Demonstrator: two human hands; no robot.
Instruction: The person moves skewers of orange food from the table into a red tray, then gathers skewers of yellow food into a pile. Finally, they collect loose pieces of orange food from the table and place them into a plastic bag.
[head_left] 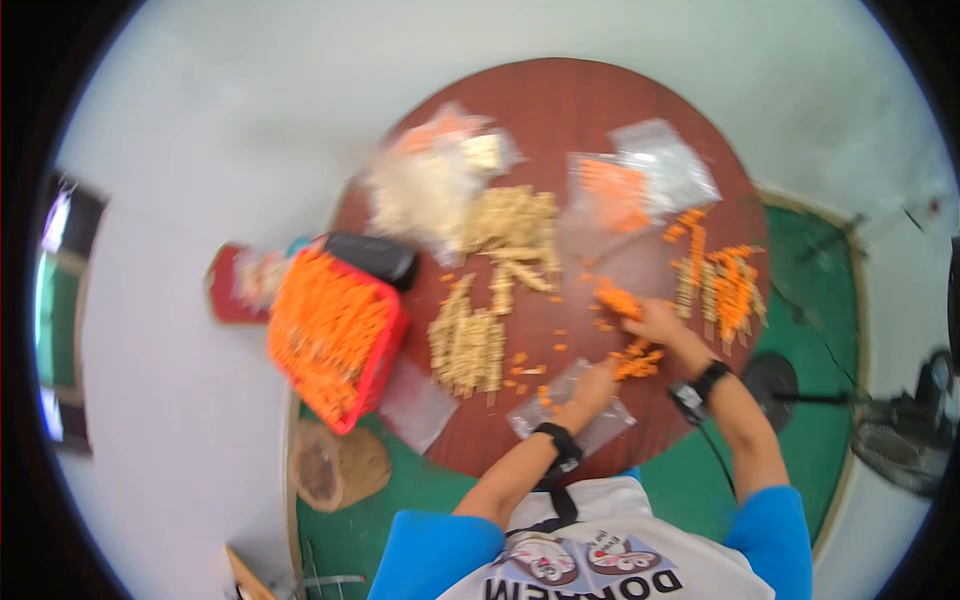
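My right hand (pixel 660 324) is closed on a small bunch of orange pieces (pixel 617 299), blurred and partly covered by the fingers. Below it, a pile of short orange pieces (pixel 637 361) lies between my two hands. My left hand (pixel 594 388) is over a see-through plastic bag (pixel 607 428) near the table's front edge. Its fingers look drawn together, but what is in them is hidden. Loose orange bits (pixel 519 372) are scattered to the left. Tan skewered sticks (pixel 468 345) lie in rows farther left.
On the round table (pixel 560 90), a red basket (pixel 384 352) heaped with orange sticks overhangs the left edge, beside a black object (pixel 372 259). Filled bags (pixel 425 190), a tan stack (pixel 512 220), a bag of orange pieces (pixel 612 193) and orange-and-tan skewers (pixel 735 285) surround the middle. A fan (pixel 905 430) stands right.
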